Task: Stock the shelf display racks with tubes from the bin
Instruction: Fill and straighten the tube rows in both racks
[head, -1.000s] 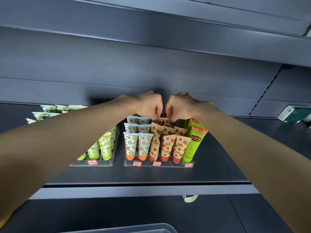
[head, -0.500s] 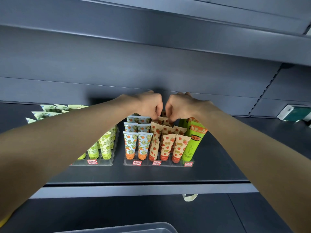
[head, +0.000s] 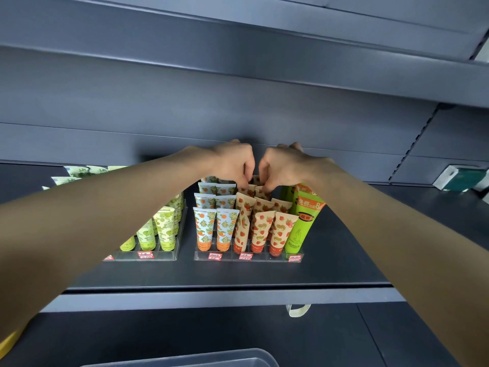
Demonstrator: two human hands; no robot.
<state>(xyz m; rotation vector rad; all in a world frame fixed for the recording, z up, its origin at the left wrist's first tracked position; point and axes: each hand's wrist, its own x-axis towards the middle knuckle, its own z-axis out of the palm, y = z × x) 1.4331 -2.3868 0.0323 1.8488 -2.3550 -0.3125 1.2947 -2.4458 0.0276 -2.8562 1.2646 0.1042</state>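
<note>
Little had changed from half a second before: both hands stayed at the back of the rack. Down-left of our left hand [head: 232, 162], the left rack [head: 158, 256] held lime-green tubes [head: 165, 229]. Our left hand and our right hand [head: 287, 165], just beside it, pinched the tops of back-row strawberry tubes [head: 267, 226]. Beneath both, the middle rack [head: 275, 258] held orange-blossom tubes [head: 215, 226], strawberry tubes, then tall green tubes [head: 301, 223]. The back panel [head: 238, 115] stood close behind our knuckles. Right of our right hand, the shelf [head: 344, 260] ran open toward a box [head: 460, 178]. The bin [head: 185, 359] showed far below.
</note>
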